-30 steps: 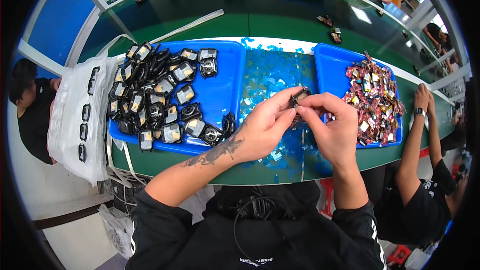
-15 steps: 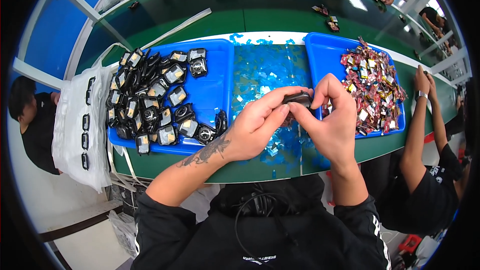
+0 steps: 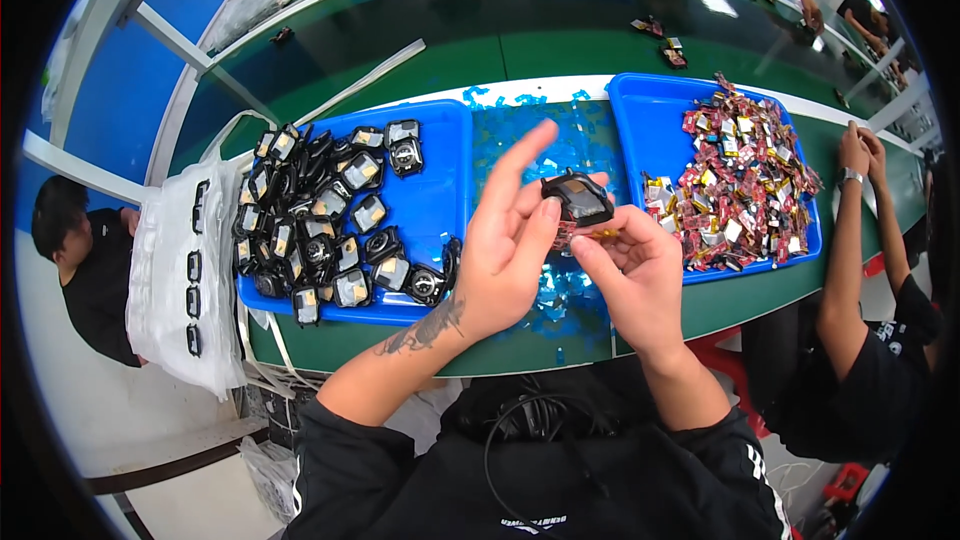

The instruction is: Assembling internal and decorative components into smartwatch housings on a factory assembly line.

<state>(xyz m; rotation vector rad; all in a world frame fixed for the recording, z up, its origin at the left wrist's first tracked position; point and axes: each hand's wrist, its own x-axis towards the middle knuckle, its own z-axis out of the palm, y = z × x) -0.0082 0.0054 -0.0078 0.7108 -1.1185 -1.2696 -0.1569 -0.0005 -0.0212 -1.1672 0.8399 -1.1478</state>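
Head view: black, square-faced plastic casing point(image 3: 580, 200) between my hands, above the green counter point(image 3: 515, 352).
Left grip: my left hand point(image 3: 503, 258) grasps the casing's left edge, index finger extended, seemingly leaving its face uncovered.
Right grip: my right hand point(image 3: 637, 275) pinches a small red-and-yellow part point(image 3: 602, 232) at the lower edge, apparently steadying it.
Blue plastic trays: similar black casings point(image 3: 320, 225) in the left tray point(image 3: 430, 170), red-and-white parts point(image 3: 745, 185) in the right tray point(image 3: 648, 130); likely separated for reach.
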